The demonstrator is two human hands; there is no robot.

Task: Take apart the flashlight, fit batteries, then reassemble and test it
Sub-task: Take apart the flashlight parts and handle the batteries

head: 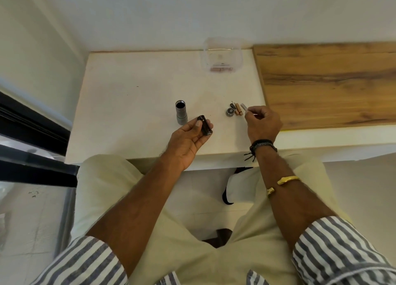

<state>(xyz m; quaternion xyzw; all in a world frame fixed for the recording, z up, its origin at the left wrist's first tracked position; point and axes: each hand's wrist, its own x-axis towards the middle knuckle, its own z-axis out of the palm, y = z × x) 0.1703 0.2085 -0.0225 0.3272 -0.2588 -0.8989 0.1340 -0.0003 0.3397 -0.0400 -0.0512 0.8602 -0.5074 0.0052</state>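
Left hand (188, 139) grips the black battery holder (205, 125) above the table's (128, 117) near edge. Right hand (264, 122) pinches one small battery (243, 107) beside the loose batteries (237, 110) and end cap (230, 112); the grey flashlight body (181, 113) stands mid-table. Holder looks light, rigid and smooth: probably best held by its sides, ends free.

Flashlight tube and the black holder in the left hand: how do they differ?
The flashlight tube is grey; the black holder is glossy and dark. The tube stands upright on the table, untouched; the holder lies tilted in the left hand. Both are short cylinders.
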